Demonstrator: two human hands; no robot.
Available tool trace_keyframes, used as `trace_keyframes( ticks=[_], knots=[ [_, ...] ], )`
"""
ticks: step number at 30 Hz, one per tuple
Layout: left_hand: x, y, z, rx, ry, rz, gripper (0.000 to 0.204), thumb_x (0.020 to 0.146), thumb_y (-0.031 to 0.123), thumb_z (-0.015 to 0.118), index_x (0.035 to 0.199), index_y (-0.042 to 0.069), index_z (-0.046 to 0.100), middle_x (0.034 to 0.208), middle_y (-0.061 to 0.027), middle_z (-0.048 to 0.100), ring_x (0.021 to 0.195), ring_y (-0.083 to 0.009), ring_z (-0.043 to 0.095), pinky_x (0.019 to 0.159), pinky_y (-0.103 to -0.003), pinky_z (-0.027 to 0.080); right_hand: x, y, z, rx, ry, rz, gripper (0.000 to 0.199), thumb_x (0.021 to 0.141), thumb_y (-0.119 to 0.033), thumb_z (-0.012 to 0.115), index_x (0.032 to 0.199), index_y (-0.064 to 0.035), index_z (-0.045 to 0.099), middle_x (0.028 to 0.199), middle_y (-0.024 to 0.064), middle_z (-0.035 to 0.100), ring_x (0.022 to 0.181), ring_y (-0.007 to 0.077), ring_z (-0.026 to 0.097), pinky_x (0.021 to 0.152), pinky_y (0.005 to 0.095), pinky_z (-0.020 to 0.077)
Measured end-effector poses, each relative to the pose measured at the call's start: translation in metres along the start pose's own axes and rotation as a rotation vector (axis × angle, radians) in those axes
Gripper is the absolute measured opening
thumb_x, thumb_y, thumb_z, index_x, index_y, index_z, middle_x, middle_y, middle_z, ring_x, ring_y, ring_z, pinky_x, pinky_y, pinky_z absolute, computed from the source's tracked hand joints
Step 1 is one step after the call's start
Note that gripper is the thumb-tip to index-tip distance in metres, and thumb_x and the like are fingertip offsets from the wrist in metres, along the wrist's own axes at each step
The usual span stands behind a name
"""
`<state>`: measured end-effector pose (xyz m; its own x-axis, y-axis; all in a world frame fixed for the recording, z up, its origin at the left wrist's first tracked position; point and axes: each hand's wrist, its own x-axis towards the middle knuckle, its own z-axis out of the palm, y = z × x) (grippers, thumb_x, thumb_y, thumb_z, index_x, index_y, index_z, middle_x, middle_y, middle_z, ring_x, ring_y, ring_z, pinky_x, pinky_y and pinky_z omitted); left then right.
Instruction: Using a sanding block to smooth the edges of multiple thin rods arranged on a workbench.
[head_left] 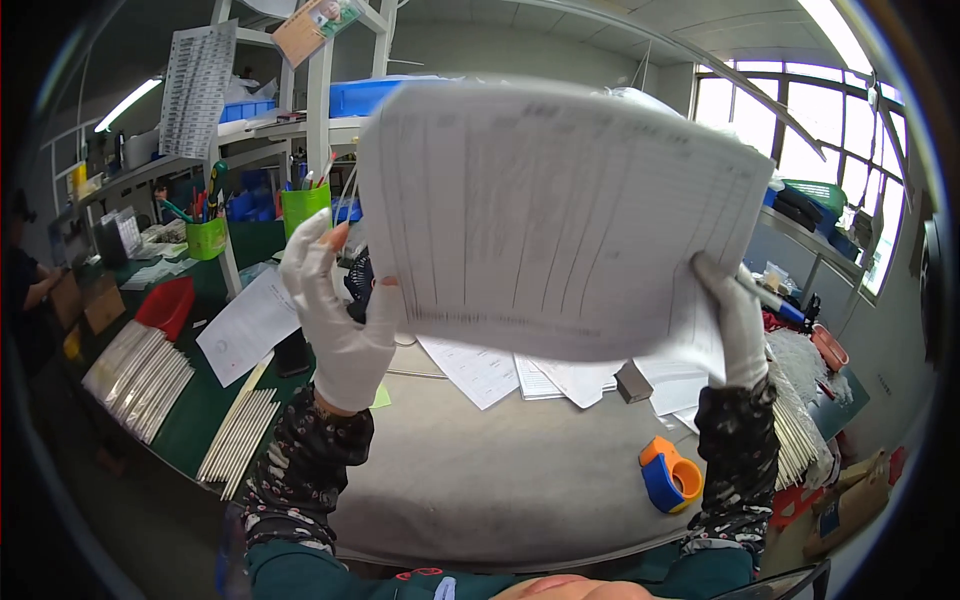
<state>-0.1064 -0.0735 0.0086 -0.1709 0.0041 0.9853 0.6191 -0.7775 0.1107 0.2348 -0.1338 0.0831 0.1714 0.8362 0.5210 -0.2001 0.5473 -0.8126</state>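
A stack of printed paper sheets, blurred and ruled in columns, is held up in front of me above the table. My right hand, in a white glove, grips its lower right corner, thumb on the near face and the other fingers mostly hidden. A pen-like thing, white and blue, sticks out beside that hand; whether I hold it, I cannot tell. At the left edge of the sheets my left hand is open, its gloved fingers apart and bare fingertips showing. Its thumb tip lies against or close to the paper's edge.
On the grey table lie an orange and blue tape dispenser, loose papers and a small grey block. Bundled rods and a red bin lie left. Green pen holders stand by the shelf post. A person works far left.
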Motion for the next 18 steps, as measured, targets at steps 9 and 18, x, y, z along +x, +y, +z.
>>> trace_keyframes(
  ticks=[9,18],
  knots=[
    [-0.154,-0.004,-0.060,0.078,-0.431,-0.389,0.057,0.069,0.001,0.069,0.122,0.000,0.048,0.130,-0.0164,0.040,0.115,-0.0319,0.045,0.097,-0.039,0.045,0.277,-0.010,-0.005,-1.538,0.473,-0.644,0.034,0.091,-0.022,0.059,0.119,-0.0024,0.060,0.108,0.0092,0.067,0.086,0.0250,0.068,0.070,0.0336,0.0552],
    [-0.212,-0.022,-0.088,0.212,-0.519,-0.478,0.045,0.064,0.005,0.072,0.108,0.003,0.057,0.120,-0.0111,0.050,0.110,-0.0316,0.048,0.095,-0.042,0.040,0.343,-0.029,0.025,-0.252,0.977,-0.406,0.036,0.092,-0.036,0.055,0.114,-0.0106,0.067,0.109,0.0174,0.068,0.101,0.0235,0.066,0.081,0.0359,0.0527]
  ],
)
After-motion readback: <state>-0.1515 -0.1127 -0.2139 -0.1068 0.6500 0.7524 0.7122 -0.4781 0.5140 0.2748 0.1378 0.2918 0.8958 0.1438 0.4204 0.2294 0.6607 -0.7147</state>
